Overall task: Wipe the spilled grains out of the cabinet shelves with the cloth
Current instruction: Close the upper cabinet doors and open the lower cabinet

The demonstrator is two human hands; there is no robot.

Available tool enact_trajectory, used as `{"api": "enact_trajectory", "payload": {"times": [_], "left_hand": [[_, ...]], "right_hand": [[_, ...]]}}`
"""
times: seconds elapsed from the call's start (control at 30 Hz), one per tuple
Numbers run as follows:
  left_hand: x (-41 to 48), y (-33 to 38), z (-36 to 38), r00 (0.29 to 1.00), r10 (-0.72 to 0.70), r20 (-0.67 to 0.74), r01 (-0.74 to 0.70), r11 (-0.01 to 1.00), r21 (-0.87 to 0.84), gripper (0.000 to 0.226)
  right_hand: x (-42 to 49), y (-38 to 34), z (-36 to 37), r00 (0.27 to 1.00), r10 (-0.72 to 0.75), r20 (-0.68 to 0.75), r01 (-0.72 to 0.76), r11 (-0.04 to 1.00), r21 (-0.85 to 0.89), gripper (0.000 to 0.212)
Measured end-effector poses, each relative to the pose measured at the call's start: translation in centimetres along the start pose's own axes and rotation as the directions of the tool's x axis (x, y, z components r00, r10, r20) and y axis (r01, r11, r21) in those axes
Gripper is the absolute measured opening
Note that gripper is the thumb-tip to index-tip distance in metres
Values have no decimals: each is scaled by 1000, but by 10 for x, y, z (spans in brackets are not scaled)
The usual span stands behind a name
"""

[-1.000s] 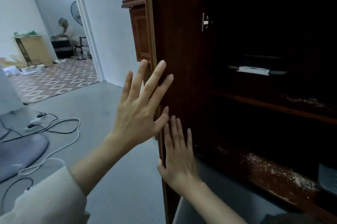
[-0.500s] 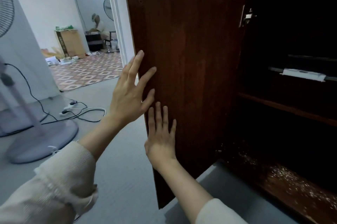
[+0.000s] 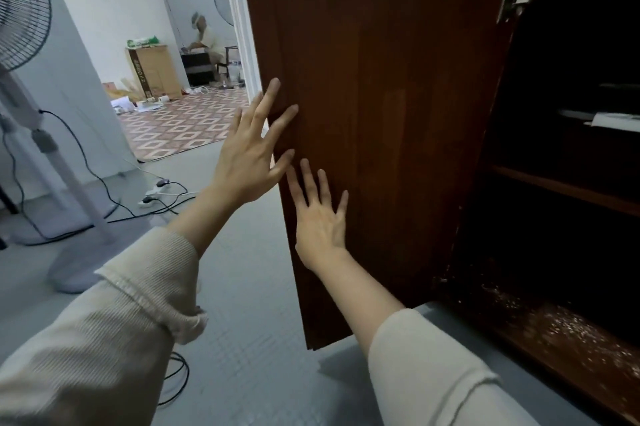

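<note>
A dark wooden cabinet door (image 3: 388,120) stands swung wide open, its inner face toward me. My left hand (image 3: 251,155) lies flat with spread fingers on the door's free edge. My right hand (image 3: 320,217) presses flat on the door just below it. Pale spilled grains (image 3: 568,328) are scattered over the bottom shelf (image 3: 540,366) at the lower right. A higher shelf (image 3: 568,188) crosses the dark interior. No cloth is in view.
A standing fan (image 3: 31,113) with a round base is at the left, with cables and a power strip (image 3: 156,195) on the grey floor. Through the doorway a person (image 3: 207,41) sits beside a cardboard box (image 3: 154,70). A white flat object (image 3: 616,120) lies inside the cabinet.
The door has swung further open to the left under both flat hands, and my view has turned left with it. More of the door's inner face shows now.
</note>
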State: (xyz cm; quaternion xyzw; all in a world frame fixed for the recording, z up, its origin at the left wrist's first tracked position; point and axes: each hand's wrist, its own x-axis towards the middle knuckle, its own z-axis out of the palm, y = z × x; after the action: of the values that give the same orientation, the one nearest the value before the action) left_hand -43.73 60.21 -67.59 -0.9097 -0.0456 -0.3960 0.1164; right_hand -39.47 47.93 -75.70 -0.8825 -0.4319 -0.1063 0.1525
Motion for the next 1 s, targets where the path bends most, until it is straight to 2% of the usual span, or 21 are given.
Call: {"api": "enact_trajectory", "payload": {"times": [0.07, 0.2, 0.37, 0.5, 0.67, 0.77, 0.9, 1.0], "left_hand": [[-1, 5, 4, 1000, -1, -24, 1, 1000, 10, 61], [-5, 31, 5, 987, -91, -130, 96, 995, 28, 58], [-10, 56, 5, 963, -196, -185, 214, 973, 82, 59], [-3, 88, 6, 949, -251, -193, 255, 967, -7, 58], [3, 160, 33, 994, -43, -101, 22, 980, -199, 54], [9, 233, 62, 994, 103, 33, -83, 918, -387, 62], [15, 320, 88, 938, 287, 196, -158, 855, -494, 63], [23, 379, 99, 877, 416, 239, -214, 785, -582, 60]], "right_hand": [[-8, 8, -8, 998, -54, 17, 54, 998, -10, 108], [-21, 20, -20, 992, -123, 39, 123, 992, 0, 98], [-41, 46, -40, 986, -167, -6, 166, 986, -7, 100], [-69, 80, -59, 988, -147, -42, 145, 989, -36, 104], [-108, 134, -87, 996, -19, -92, 14, 999, -51, 102], [-146, 185, -108, 983, 135, -120, -146, 986, -82, 98], [-193, 245, -136, 932, 342, -123, -356, 927, -117, 88], [-226, 275, -157, 875, 461, -149, -479, 870, -115, 85]]}}
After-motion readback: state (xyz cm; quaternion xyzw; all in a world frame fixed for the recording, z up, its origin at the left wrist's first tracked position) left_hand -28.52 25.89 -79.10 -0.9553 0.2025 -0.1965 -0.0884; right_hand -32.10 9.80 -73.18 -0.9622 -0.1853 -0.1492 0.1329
